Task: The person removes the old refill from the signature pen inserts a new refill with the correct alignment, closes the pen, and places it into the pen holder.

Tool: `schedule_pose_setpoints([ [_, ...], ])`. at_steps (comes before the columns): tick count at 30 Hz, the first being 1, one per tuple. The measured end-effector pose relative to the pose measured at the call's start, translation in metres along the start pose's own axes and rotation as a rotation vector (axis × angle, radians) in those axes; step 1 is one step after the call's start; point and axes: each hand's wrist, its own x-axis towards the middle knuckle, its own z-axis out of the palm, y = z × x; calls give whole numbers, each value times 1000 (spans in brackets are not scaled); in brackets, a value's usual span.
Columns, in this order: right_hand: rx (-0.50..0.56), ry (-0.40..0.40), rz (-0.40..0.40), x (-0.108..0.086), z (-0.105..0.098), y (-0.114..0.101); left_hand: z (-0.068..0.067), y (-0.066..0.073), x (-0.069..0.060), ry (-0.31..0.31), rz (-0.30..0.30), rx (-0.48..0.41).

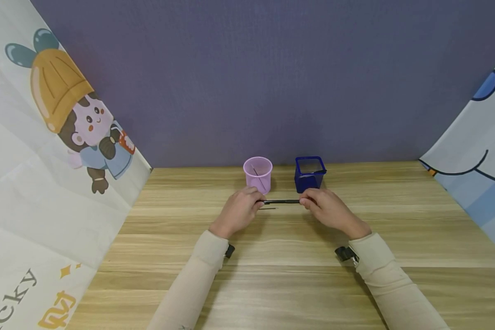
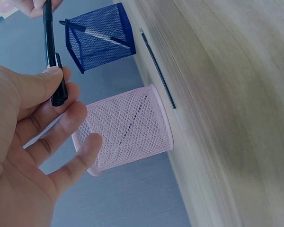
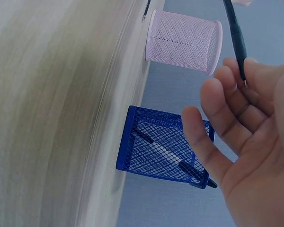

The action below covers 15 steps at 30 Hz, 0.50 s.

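Note:
A black pen [image 1: 282, 201] is held level above the table, between my two hands. My left hand [image 1: 241, 208] pinches its clip end between thumb and forefinger, the other fingers spread loosely in the left wrist view. My right hand [image 1: 329, 210] pinches the tip end, and the small metal point [image 3: 245, 83] shows there. Below the pen, a thin dark pen refill [image 2: 158, 71] lies on the table. Behind my left hand stands a pink mesh cup [image 1: 250, 182] with a thin dark stick, apparently another refill [image 1: 259, 176], leaning inside.
A blue square mesh holder [image 3: 175, 125] stands behind my right hand, with a black-and-white pen [image 3: 166, 152] slanting in it. Both containers are near the back of the wooden table [image 1: 288, 284], before a grey-blue panel [image 1: 272, 82]. Printed cloths [image 1: 33, 192] border the sides.

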Motion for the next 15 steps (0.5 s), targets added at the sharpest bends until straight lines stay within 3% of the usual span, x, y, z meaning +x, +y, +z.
schedule_pose_setpoints([
  [15, -14, -21, -13, 0, 0, 1, 0, 0, 0, 4, 3, -6],
])
